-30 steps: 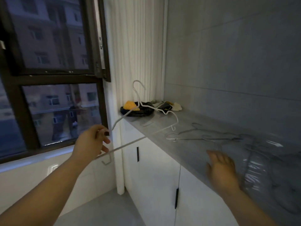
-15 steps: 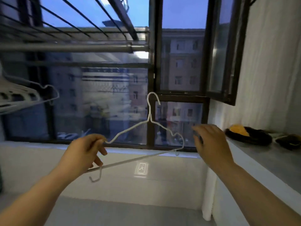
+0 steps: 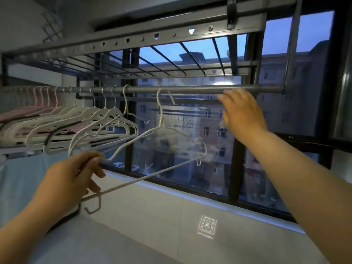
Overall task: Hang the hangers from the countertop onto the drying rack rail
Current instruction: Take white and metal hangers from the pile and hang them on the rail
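My left hand [image 3: 72, 174] pinches the left shoulder of a white wire hanger [image 3: 162, 128]. Its hook reaches up to the grey drying rack rail [image 3: 190, 89], just right of the hangers that hang there; whether the hook sits on the rail is blurred. My right hand [image 3: 242, 113] is raised with relaxed fingers just under the rail, to the right of the hook, and holds nothing. The countertop is out of view.
Several white and pink hangers [image 3: 80, 122] crowd the rail's left half. The rail's right half is bare up to its bracket [image 3: 285, 88]. Above runs a perforated rack beam [image 3: 152, 37]. Behind stands a dark-framed window [image 3: 234, 168] over a white tiled sill [image 3: 171, 216].
The view has swung from the countertop up to the rack. My left hand has lifted the hanger toward the rail, and my right hand has risen to the rail.
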A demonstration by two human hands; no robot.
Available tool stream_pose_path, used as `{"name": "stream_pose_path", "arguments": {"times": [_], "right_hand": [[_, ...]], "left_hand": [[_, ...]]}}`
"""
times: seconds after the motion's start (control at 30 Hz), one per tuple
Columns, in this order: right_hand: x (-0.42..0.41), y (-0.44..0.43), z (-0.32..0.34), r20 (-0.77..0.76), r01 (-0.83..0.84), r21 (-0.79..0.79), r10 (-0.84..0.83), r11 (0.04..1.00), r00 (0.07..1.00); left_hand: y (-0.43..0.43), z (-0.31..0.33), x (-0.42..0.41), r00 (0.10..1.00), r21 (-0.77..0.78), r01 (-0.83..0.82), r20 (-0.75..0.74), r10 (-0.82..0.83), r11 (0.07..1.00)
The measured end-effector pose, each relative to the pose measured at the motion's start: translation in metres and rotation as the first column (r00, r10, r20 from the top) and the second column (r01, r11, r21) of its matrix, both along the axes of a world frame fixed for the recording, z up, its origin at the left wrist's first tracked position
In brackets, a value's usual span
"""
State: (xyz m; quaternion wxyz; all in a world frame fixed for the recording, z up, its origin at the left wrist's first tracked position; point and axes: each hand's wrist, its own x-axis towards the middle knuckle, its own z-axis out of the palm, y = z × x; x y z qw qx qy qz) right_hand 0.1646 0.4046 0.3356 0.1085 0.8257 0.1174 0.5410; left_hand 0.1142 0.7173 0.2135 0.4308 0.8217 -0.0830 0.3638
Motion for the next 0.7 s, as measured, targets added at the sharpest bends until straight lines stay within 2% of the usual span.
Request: {"name": "stream_pose_path", "arguments": {"times": [0.1,0.2,0.27,0.43,0.7], "right_hand": [[0.014,0.006,0.030,0.012,0.101,0.003,-0.101,0.995,0.995],[0.031,0.013,0.043,-0.054,0.216,-0.030,-0.217,0.976,0.975],[0.039,0.016,0.045,-0.092,0.257,0.002,-0.256,0.966,0.962],[0.048,0.016,0.045,-0.110,0.281,0.058,-0.274,0.958,0.955],[0.057,0.016,0.039,-0.044,0.210,0.114,-0.206,0.971,0.978]], "left_hand": [[0.007,0.014,0.009,0.997,-0.010,-0.055,0.049,0.056,0.998],[0.003,0.025,0.019,0.994,0.014,-0.086,0.076,0.084,0.996],[0.001,0.030,0.027,0.991,0.025,-0.111,0.079,0.109,0.994],[0.003,0.032,0.043,0.982,0.090,-0.179,0.075,0.173,0.980],[0.018,0.031,0.057,0.973,0.051,-0.223,0.077,0.219,0.973]]}}
